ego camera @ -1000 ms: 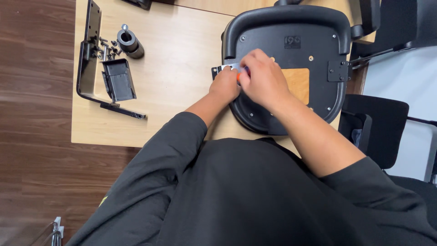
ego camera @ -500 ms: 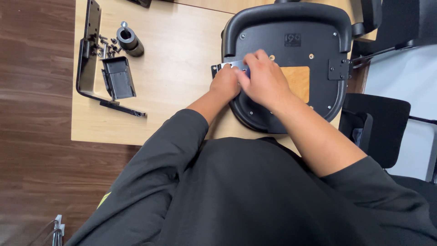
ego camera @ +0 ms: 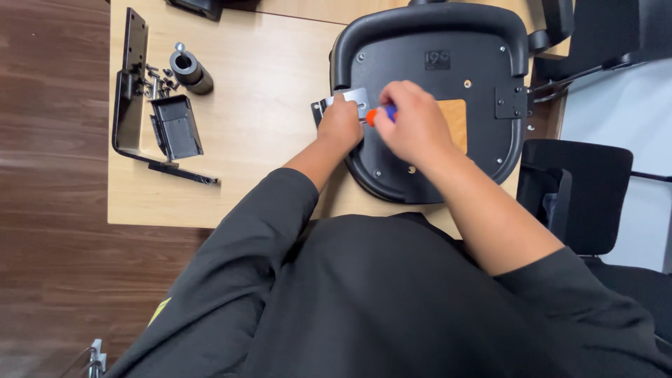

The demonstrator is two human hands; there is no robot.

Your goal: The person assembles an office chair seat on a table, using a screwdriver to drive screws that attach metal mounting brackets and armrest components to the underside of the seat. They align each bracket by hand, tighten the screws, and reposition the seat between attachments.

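While screws point(ego camera: 157, 82) lie well aside, right hand point(ego camera: 413, 126) fingers pinch an orange-handled screwdriver point(ego camera: 378, 114); left hand point(ego camera: 341, 124) presses a bracket point(ego camera: 348, 98).

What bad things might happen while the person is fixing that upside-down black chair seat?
The orange-handled tool in the right hand might slip off and poke the left hand, which steadies the small silver metal bracket right beside it. The black plastic chair seat reaches the pale wooden table's near edge, so hard pushing might shift it. The loose little screws could roll away.
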